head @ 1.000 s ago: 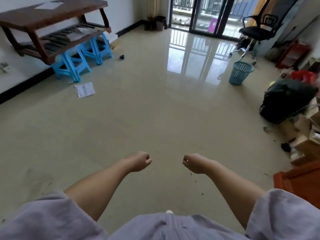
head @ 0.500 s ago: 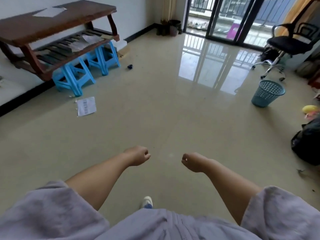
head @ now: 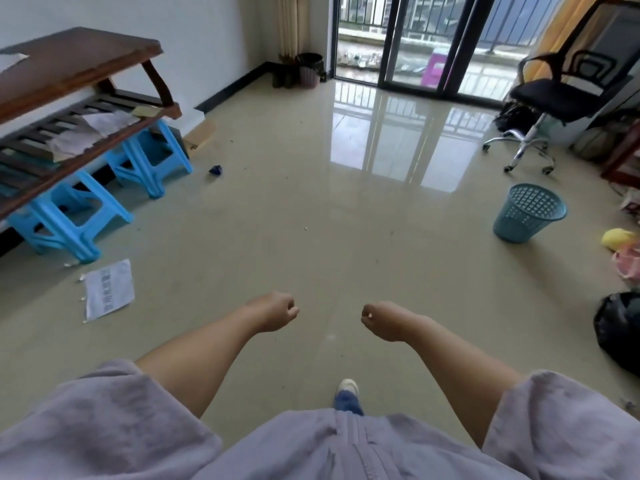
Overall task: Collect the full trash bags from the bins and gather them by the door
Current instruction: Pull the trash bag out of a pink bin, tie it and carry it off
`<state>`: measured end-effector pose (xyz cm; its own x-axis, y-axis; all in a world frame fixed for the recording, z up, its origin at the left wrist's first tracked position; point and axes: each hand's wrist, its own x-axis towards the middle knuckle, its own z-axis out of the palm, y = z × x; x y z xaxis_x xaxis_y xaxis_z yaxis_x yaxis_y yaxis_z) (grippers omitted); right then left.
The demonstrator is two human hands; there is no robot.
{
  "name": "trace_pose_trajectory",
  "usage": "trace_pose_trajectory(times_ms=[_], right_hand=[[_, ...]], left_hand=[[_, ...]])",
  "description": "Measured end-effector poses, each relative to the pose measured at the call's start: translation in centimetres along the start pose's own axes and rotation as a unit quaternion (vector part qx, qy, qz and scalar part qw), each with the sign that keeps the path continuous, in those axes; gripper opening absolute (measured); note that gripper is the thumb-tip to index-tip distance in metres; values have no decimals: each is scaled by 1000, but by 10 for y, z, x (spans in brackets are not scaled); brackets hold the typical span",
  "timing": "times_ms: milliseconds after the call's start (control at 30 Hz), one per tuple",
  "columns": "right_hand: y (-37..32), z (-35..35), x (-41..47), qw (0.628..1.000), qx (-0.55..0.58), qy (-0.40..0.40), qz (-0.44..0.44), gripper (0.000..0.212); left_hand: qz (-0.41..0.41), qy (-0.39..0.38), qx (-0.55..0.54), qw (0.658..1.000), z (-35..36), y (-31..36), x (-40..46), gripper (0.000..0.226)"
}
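— Two hands out front, and we carry nothing: left hand [head: 275, 311] and right hand [head: 382, 320] have fingers curled on air.

— Likely because we're between bins. Black trash bag [head: 618, 332] sits at the floor's right edge; teal bin [head: 530, 213] beyond looks bagless.
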<state>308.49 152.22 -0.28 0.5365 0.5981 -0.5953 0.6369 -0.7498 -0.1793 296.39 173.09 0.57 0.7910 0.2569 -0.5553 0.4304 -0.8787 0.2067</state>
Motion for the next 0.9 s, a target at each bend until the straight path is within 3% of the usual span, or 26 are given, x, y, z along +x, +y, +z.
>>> trace_pose_trajectory(times_ms=[333, 900], right_hand=[[67, -173, 185, 998, -61, -30, -17, 39], [95, -445, 528, 1000, 19, 17, -7, 37]], left_hand=[[-41, 13, -50, 998, -141, 2, 184, 39], [-7, -6, -7, 1000, -429, -63, 549, 39]])
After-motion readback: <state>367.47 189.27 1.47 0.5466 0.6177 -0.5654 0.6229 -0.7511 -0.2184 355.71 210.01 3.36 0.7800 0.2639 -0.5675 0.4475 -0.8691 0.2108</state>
